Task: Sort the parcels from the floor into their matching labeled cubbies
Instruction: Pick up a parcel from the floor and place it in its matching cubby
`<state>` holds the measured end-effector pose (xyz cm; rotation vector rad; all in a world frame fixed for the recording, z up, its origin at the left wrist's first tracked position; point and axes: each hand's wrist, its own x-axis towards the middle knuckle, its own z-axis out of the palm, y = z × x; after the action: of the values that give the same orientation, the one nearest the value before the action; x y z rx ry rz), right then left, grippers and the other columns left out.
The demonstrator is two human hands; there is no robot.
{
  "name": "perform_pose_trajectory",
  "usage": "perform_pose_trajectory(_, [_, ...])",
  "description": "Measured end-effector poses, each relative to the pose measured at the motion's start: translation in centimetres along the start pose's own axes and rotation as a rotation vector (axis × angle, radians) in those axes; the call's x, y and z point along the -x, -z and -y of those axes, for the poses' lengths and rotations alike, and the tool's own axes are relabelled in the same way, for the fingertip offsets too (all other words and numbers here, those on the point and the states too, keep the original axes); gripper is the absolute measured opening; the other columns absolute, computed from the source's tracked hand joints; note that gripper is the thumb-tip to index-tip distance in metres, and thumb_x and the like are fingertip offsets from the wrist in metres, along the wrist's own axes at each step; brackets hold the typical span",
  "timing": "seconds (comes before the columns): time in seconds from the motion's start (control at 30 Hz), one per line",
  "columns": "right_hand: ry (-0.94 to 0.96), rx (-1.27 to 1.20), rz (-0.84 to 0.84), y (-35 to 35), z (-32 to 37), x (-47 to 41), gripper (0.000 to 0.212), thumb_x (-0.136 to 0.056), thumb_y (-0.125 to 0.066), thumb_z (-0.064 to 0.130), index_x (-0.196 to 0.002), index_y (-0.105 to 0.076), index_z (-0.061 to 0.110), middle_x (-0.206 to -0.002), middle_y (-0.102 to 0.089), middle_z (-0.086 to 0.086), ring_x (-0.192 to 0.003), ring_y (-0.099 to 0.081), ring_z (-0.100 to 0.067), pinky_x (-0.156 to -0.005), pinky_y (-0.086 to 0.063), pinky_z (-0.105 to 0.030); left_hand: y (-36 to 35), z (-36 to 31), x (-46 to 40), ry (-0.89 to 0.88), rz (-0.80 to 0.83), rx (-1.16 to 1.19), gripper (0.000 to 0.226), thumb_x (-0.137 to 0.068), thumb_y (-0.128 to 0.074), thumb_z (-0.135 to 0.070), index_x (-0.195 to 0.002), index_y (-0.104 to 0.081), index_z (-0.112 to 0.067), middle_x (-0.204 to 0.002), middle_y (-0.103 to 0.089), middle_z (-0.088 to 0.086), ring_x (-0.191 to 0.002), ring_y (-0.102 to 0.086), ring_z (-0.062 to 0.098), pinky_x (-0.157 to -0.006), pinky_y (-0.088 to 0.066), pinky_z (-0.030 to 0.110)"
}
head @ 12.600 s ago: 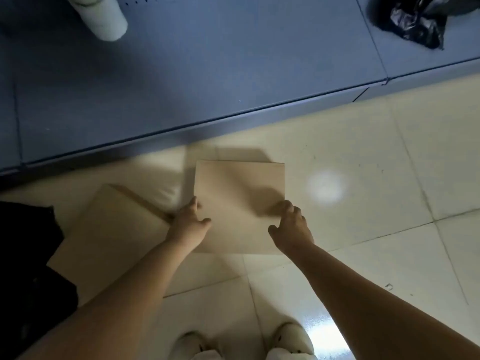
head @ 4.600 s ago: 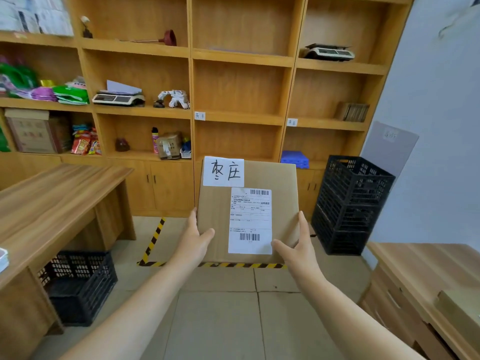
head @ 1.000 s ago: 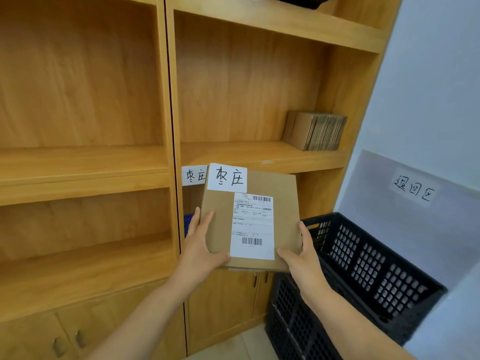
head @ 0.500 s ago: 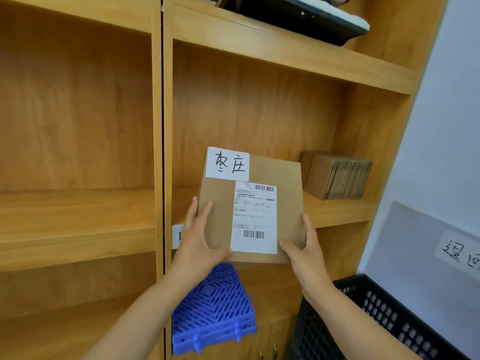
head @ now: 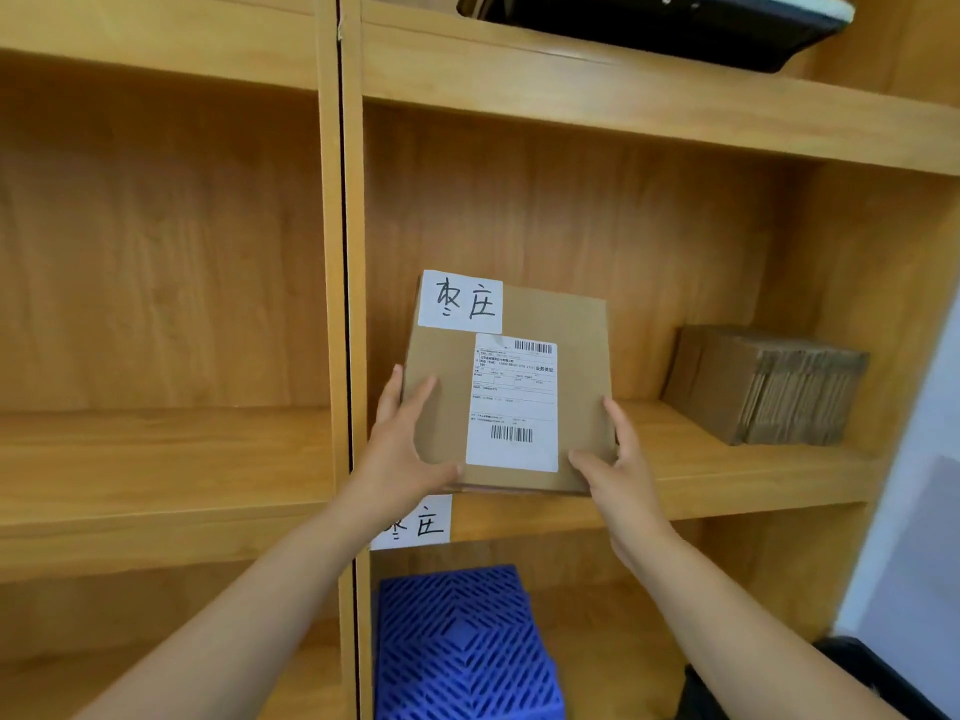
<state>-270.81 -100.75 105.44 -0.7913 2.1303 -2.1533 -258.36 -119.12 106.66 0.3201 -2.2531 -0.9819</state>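
Observation:
A flat cardboard parcel [head: 579, 345] carries a white handwritten tag at its top left and a printed shipping label. My left hand [head: 402, 446] grips its lower left edge and my right hand [head: 615, 472] its lower right corner. The parcel is tilted, its near edge over the front of a wooden cubby shelf [head: 727, 480]. A white handwritten cubby label [head: 421, 522] on that shelf's front edge shows the same characters; my left wrist partly covers it.
A stack of flattened cardboard boxes [head: 769, 387] stands at the right of the same cubby. A blue plastic grid piece [head: 462, 646] lies in the cubby below. A dark tray [head: 654, 23] sits on the shelf above. A black crate [head: 883, 678] is at bottom right.
The parcel has moved up and forward into the cubby opening, both hands still holding it. The view has come closer to the shelf, and the cubby label now shows below the parcel.

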Motion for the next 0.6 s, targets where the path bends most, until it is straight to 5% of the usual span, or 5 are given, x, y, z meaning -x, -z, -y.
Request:
perform_pose_trajectory(0.3, [0.022, 0.152, 0.161, -0.6, -2.4, -6.5, 0.062, -0.084, -0.059, 0.012, -0.139, -0.04, 0.033, -0.145, -0.041, 0.003, -0.132, -0.04, -0.015, -0.112, -0.035, -0.041, -1.7, 1.0, -3.5, 0.142, -0.028, -0.061, 0.084, -0.081, -0.068, -0.011, -0.148, -0.019, -0.025, -0.158, 0.01, -0.002, -0.144, -0.008, 0.015, -0.105, -0.023, 0.021])
perform_pose_trajectory(0.47, [0.063, 0.297, 0.225, -0.8, -3.4, -8.9, 0.052, -0.09, -0.056, 0.022, -0.14, -0.041, 0.027, -0.145, -0.04, -0.003, -0.133, -0.039, -0.019, -0.113, -0.031, -0.037, -2.3, 2.2, -4.7, 0.138, -0.042, -0.184, 0.057, -0.091, -0.055, -0.019, -0.142, -0.033, -0.033, -0.157, -0.014, -0.003, -0.145, -0.005, 0.023, -0.118, -0.014, 0.045])
perform_pose_trajectory(0.6, [0.071, 0.383, 0.239, -1.2, -4.2, -10.5, 0.048, -0.093, -0.052, 0.031, -0.139, -0.044, 0.021, -0.143, -0.043, -0.012, -0.132, -0.042, -0.024, -0.106, -0.031, -0.031, -3.1, 2.7, -5.5, 0.129, -0.044, -0.372, 0.041, -0.098, -0.036, -0.021, -0.138, -0.041, -0.032, -0.153, -0.028, -0.006, -0.145, -0.004, 0.028, -0.116, -0.004, 0.034])
